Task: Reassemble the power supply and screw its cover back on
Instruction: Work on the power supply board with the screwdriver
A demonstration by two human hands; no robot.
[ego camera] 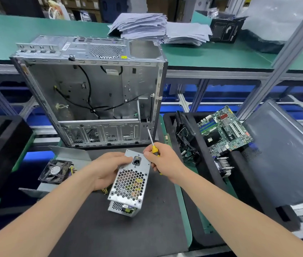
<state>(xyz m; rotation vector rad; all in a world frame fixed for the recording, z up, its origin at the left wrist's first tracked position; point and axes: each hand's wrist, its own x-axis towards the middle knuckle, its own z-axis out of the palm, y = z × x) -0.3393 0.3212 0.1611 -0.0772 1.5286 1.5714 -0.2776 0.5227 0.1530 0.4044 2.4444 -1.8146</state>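
Observation:
The silver power supply (pixel 129 184) stands tilted on the dark mat, its honeycomb grille and black socket facing up at me. My left hand (pixel 106 168) grips its left side near the top. My right hand (pixel 163 158) holds a yellow-handled screwdriver (pixel 154 147) while its fingertips touch the supply's upper right corner; the shaft points up and away toward the case. A black fan (pixel 55 171) lies on a bent sheet-metal cover (pixel 67 157) to the left, with yellow wires beside it.
An open, gutted computer case (pixel 91 93) stands just behind the mat. To the right, a black tray (pixel 198 182) holds a green motherboard (pixel 224 130), cables and a grey side panel (pixel 284 153). Stacks of paper (pixel 141 25) lie on the far green bench.

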